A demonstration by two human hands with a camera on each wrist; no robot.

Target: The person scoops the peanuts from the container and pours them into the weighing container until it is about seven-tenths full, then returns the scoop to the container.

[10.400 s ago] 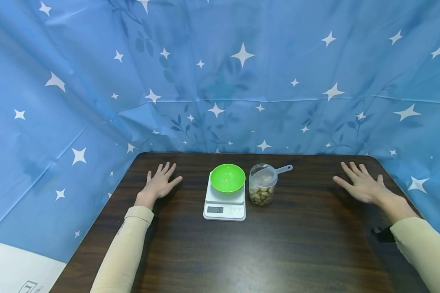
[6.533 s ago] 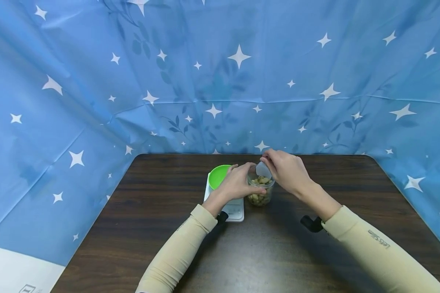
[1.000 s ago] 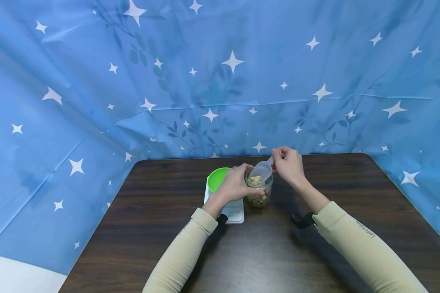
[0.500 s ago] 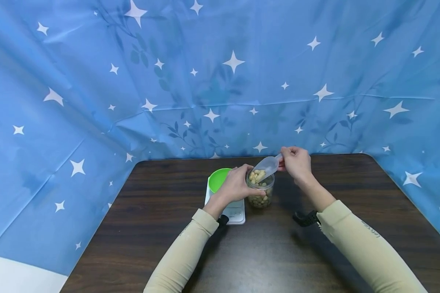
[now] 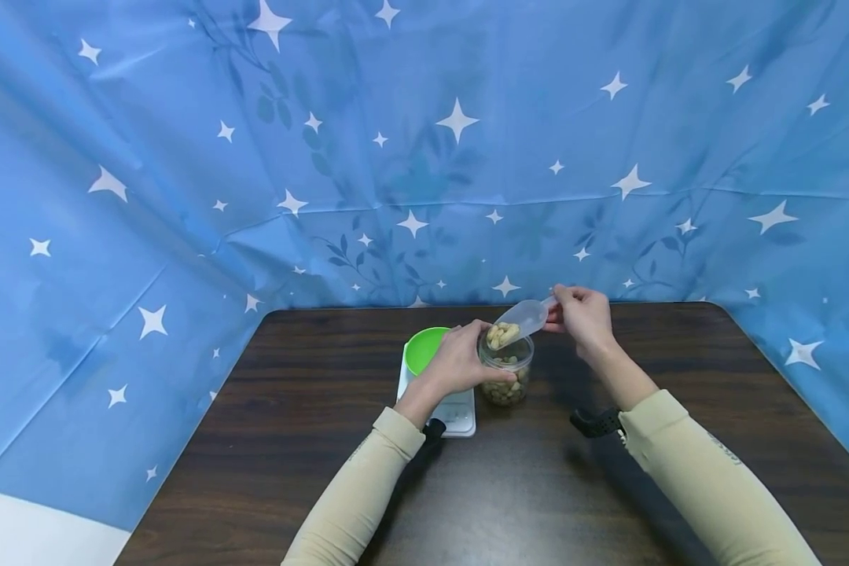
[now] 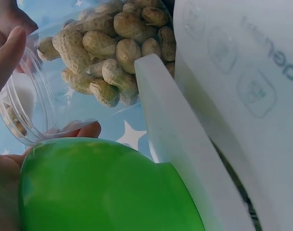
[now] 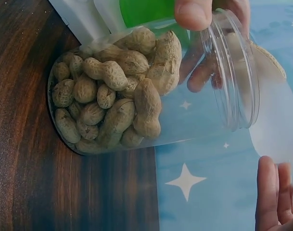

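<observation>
A clear jar [image 5: 526, 363] of unshelled peanuts [image 7: 108, 103] stands upright on the table. My left hand [image 5: 460, 362] grips it near the mouth, thumb on the near side and fingers beyond. My right hand [image 5: 586, 318] pinches the handle of a translucent plastic scoop [image 5: 531, 314], tilted over the jar's mouth. Several peanuts lie in the bowl of the scoop. Beside the jar, under my left hand and wrist, a green bowl [image 5: 420, 352] sits on a white kitchen scale [image 5: 461, 417]. My left hand hides part of both, including the scale's display.
The dark wooden table [image 5: 311, 377] extends around the jar and scale. A blue curtain [image 5: 424, 157] with white stars hangs behind and at the left. Black straps [image 5: 594, 424] show at the wrists. In the left wrist view, the bowl's side lies close to the left fingers.
From being down in the jar, the scoop has risen to its rim with peanuts in it, the right hand shifting rightward. Earlier, both hands lay apart; the left now keeps gripping the jar.
</observation>
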